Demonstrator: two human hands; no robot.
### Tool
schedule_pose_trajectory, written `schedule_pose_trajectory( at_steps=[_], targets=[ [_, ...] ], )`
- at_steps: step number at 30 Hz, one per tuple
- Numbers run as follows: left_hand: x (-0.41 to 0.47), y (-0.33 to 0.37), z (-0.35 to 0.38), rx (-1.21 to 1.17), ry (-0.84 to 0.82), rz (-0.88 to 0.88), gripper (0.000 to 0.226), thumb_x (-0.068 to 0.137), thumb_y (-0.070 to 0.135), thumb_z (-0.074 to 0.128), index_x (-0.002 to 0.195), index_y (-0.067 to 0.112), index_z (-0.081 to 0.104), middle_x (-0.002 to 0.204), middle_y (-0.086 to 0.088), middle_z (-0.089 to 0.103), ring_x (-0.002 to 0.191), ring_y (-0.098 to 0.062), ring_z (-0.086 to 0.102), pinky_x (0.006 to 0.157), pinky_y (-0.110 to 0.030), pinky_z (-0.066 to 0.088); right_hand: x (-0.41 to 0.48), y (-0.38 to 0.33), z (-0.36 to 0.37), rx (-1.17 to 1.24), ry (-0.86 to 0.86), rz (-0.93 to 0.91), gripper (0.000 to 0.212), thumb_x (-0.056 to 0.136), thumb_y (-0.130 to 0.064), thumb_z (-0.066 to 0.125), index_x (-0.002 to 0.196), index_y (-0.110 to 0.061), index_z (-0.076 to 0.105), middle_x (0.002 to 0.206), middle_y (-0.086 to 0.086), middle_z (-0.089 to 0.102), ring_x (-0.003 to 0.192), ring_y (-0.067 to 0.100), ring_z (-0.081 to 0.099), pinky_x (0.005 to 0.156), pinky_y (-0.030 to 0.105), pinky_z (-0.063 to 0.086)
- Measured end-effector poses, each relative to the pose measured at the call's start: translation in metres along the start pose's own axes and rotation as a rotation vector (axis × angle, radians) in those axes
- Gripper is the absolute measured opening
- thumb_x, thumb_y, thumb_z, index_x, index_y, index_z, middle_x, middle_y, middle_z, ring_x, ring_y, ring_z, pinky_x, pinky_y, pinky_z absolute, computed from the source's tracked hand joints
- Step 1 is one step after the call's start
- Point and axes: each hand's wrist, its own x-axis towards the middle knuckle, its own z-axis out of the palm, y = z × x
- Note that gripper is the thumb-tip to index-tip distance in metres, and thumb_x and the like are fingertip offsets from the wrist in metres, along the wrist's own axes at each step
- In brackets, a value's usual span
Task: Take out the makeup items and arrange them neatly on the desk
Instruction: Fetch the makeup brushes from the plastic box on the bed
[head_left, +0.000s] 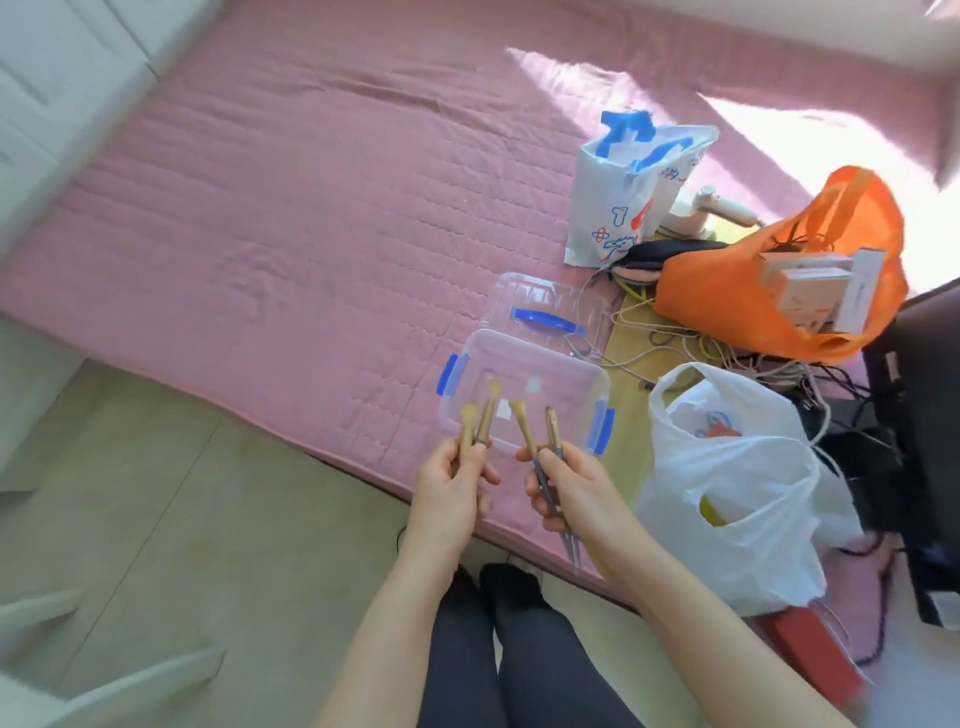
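Clear plastic box on pink bedding, left hand gripping two brushes, right hand gripping two more

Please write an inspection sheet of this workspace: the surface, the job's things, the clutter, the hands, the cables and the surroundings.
Surface: pink quilted mat, wrinkled.
Job's things: four makeup brushes; clear box open, its lid behind it.
Clutter: orange bag with cartons, white plastic bag, printed bag.
Hands: left hand holds two brushes; right hand holds two brushes.
Cables: tangled cords beside the orange bag.
Surroundings: white cabinet, tiled floor.
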Motion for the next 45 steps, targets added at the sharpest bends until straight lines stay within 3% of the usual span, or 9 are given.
schedule_pose_trajectory(
  at_steps=[3, 10, 21, 37, 45],
  targets=[
    [-0.032, -0.001, -0.026, 0.005, 0.041, 0.009, 0.015, 0.098, 0.019, 0.047, 0.099, 0.015, 0.062, 0.070, -0.001, 0.057, 0.048, -0.014, 0.044, 0.050, -0.024, 0.038, -0.021, -0.003, 0.015, -0.105, -0.042, -0.037, 0.025, 0.101, -0.018, 0.037, 0.100, -0.006, 0.059, 0.066, 0.003, 0.053, 0.050, 0.013, 0.043, 0.044, 0.021, 0.034],
    [-0.084, -0.001, -0.100, -0.115, 0.242, 0.063, 0.015, 0.097, 0.014, 0.052, 0.096, 0.003, 0.061, 0.072, -0.006, 0.060, 0.045, -0.013, 0.042, 0.042, -0.018, 0.034, -0.049, -0.017, 0.069, -0.260, -0.196, -0.061, 0.024, 0.101, -0.015, 0.037, 0.101, -0.006, 0.058, 0.066, 0.002, 0.053, 0.050, 0.012, 0.043, 0.044, 0.020, 0.034],
    [-0.158, -0.034, -0.220, -0.310, 0.488, 0.092, 0.013, 0.096, 0.019, 0.055, 0.097, 0.012, 0.066, 0.075, -0.005, 0.065, 0.042, -0.013, 0.035, 0.041, -0.023, 0.029, -0.097, 0.006, 0.212, -0.542, -0.425, -0.212, 0.021, 0.100, -0.020, 0.042, 0.097, -0.012, 0.061, 0.062, -0.001, 0.053, 0.049, 0.012, 0.043, 0.044, 0.022, 0.034],
    [-0.225, -0.093, -0.385, -0.485, 0.664, 0.015, 0.015, 0.095, 0.023, 0.057, 0.098, 0.011, 0.066, 0.071, 0.001, 0.059, 0.050, -0.014, 0.042, 0.045, -0.022, 0.035, -0.150, 0.051, 0.398, -0.655, -0.646, -0.126, 0.022, 0.100, -0.021, 0.044, 0.101, -0.018, 0.065, 0.065, -0.002, 0.058, 0.050, 0.008, 0.044, 0.045, 0.019, 0.033],
    [-0.199, -0.088, -0.429, -0.658, 0.704, -0.019, 0.013, 0.096, 0.022, 0.055, 0.104, 0.017, 0.064, 0.082, -0.005, 0.062, 0.063, -0.018, 0.053, 0.061, -0.029, 0.049, -0.125, 0.040, 0.455, -0.695, -0.695, -0.065, 0.023, 0.100, -0.024, 0.044, 0.103, -0.016, 0.065, 0.067, 0.001, 0.058, 0.049, 0.008, 0.045, 0.044, 0.018, 0.035]
  ],
)
